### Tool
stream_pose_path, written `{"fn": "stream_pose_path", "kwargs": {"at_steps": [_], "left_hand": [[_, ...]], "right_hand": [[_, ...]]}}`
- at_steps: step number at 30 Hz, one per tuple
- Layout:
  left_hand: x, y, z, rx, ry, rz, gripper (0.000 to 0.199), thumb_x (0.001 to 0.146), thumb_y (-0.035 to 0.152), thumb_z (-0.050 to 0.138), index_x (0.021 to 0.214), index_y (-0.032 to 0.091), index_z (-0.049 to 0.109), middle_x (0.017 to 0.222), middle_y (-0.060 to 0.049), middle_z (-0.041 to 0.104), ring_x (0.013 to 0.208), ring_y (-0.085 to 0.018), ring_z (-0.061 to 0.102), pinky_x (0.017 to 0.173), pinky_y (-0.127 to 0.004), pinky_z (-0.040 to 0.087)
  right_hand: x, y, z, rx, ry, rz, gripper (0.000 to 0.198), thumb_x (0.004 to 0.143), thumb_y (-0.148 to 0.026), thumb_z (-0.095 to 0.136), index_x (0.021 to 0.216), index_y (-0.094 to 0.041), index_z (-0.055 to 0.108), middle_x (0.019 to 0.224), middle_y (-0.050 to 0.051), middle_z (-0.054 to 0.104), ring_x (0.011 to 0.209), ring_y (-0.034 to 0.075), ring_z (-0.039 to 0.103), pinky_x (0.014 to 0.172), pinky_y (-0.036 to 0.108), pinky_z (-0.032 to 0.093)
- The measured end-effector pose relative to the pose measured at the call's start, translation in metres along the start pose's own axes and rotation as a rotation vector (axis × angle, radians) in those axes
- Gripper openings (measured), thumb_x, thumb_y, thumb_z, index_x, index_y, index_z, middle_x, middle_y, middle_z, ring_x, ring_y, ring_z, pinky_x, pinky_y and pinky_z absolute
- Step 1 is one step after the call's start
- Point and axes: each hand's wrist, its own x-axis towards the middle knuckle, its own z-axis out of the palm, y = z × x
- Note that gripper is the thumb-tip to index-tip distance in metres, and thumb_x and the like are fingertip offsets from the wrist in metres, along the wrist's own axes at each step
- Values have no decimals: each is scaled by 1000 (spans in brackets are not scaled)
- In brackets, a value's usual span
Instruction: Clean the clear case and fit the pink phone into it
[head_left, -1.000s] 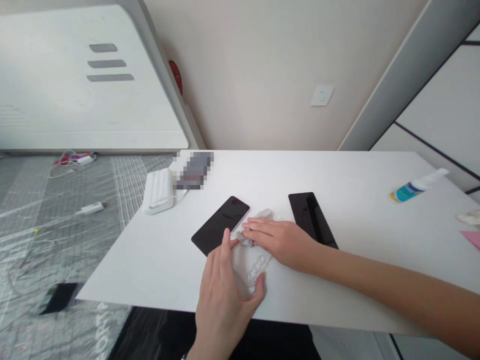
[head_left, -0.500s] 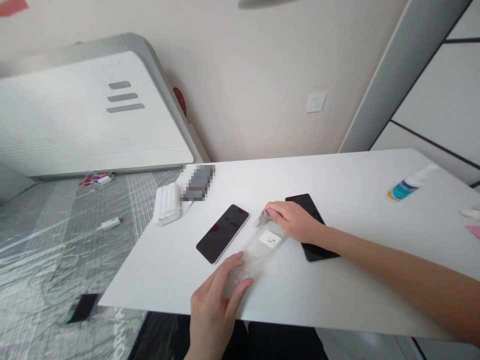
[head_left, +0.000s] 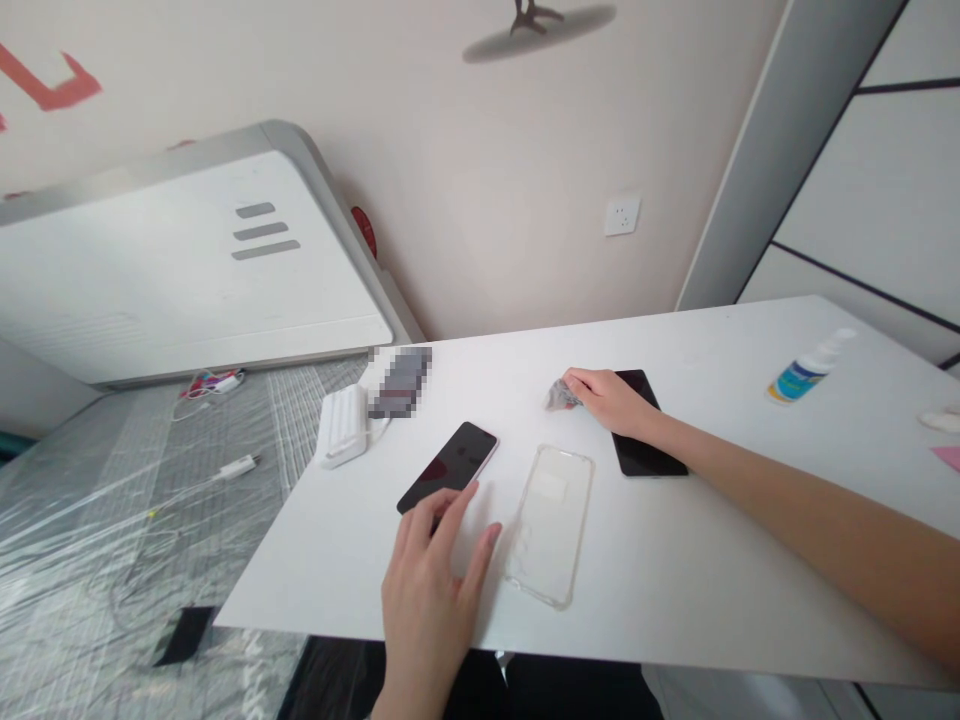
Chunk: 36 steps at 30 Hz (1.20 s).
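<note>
Clear plastic phone case (head_left: 551, 522) lies flat (untouched) beside the left hand (head_left: 431, 590), fingers spread, by the black phone (head_left: 448, 467); right hand (head_left: 609, 400) pinches a crumpled wrapper (head_left: 559, 396).

A pixelated block (head_left: 400, 381) at the desk's far left corner hides whatever lies there. My right hand (head_left: 611, 402) covers part of the second dark phone (head_left: 646, 447). The pink thing (head_left: 946, 456) at the right edge is cut off.
</note>
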Motion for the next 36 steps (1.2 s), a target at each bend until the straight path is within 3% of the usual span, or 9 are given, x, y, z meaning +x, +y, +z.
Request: {"fn": "stream_pose_path", "kwargs": {"at_steps": [4,8,13,18,25,29,32,34,36], "left_hand": [[9,-32,1,75,-29,-31,63,100,54,57,152,18,50,145,-18,59,133,-37,58,109,-60,51],[10,-50,-2,106,-24,-18,51,103,48,55,146,21,56,138,-14,69,124,-33,68,101,-49,58],[10,-54,-10,101,-27,8,42,103,41,54,139,23,63,114,-8,80,92,-25,80,81,-32,62],[8,-50,-22,-244,51,-311,38,95,50,62,118,22,72,80,1,78,63,-18,73,55,-23,54],[-13,-6,-27,-785,-210,-495,43,96,58,62,112,20,71,96,-4,78,81,-20,71,68,-26,56],[-20,8,-16,-641,-203,-476,44,98,60,56,114,21,68,84,-2,73,69,-18,65,59,-26,51],[-22,8,-13,-393,-188,-434,53,99,62,51,134,23,60,64,4,62,52,-19,59,50,-28,46],[-25,7,-13,-255,-207,-337,56,100,62,51,142,26,55,75,1,69,59,-22,66,57,-32,52],[-29,6,-13,-182,-214,-186,58,97,61,57,145,27,54,106,-7,75,86,-28,74,75,-40,60]], "right_hand": [[0,-1,0,16,0,9,37,105,-39,36,72,-24,44,70,-1,57,65,16,45,66,31,31],[0,0,-1,35,1,23,37,105,-40,37,74,-24,47,75,0,65,65,16,46,66,31,32],[1,1,-1,35,3,26,39,106,-42,37,74,-23,47,74,0,66,64,16,46,66,32,33],[1,2,-1,25,-1,3,44,107,-48,35,74,-23,50,76,0,64,68,17,49,70,32,35],[0,4,-1,10,-21,0,44,108,-50,35,74,-24,44,70,-2,56,66,17,49,69,32,35],[0,2,-1,-10,-20,-6,44,108,-51,35,74,-24,43,69,-2,57,65,17,50,68,32,36],[-1,-1,-2,-27,-27,-14,43,107,-51,35,78,-24,50,73,0,61,69,18,56,70,32,39],[-2,-3,-3,-44,-36,-26,39,106,-50,39,86,-23,58,82,2,68,76,20,62,74,32,42],[-4,-3,-2,-70,-45,-46,30,103,-47,46,98,-22,63,97,5,73,87,22,65,81,33,45]]}}
